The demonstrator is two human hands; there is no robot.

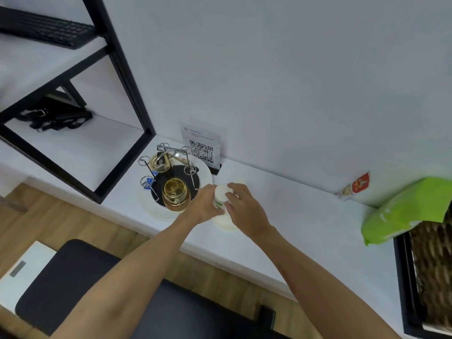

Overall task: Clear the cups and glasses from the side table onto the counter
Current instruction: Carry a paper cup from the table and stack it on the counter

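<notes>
A white paper cup [220, 193] with a green print is held upside down over the white counter [293, 216]. My left hand [204, 207] grips its left side and my right hand [244, 206] grips its right side and base. Below it a larger white cup [223, 222] stands on the counter, partly hidden by my hands. Just to the left, a clear glass with a gold rim [175, 193] hangs inverted on a wire cup rack [166, 165] that stands on a white round tray [205, 173].
A QR-code sign [201, 146] stands against the wall behind the tray. A black-framed shelf [127, 94] rises at the left. A small packet [355, 187], a green bag [403, 211] and a wicker basket [430, 272] lie to the right. A black chair [73, 272] is below.
</notes>
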